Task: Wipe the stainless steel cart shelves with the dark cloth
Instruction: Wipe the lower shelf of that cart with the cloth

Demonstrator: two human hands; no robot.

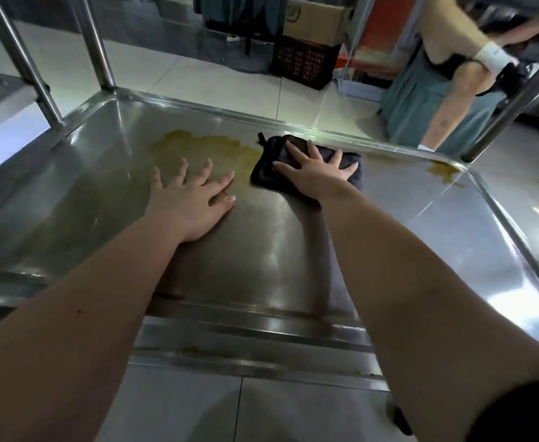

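Observation:
The stainless steel cart shelf (405, 224) fills the view, with a raised rim all round. A folded dark cloth (269, 169) lies near its far edge. My right hand (314, 172) presses flat on the cloth, fingers spread and straight. To the left of the cloth, my left hand (190, 204) rests flat on the bare steel with its fingers spread. A yellowish-brown stain (204, 146) spreads across the shelf beyond my left hand, reaching the cloth's left edge. A smaller stain (445, 172) sits near the far right corner.
Steel posts rise at the far left (97, 43) and far right (513, 106) corners. Another person in a green dress (421, 94) stands beyond the cart's far right side. A dark crate (305, 63) with a cardboard box on it stands on the tiled floor behind.

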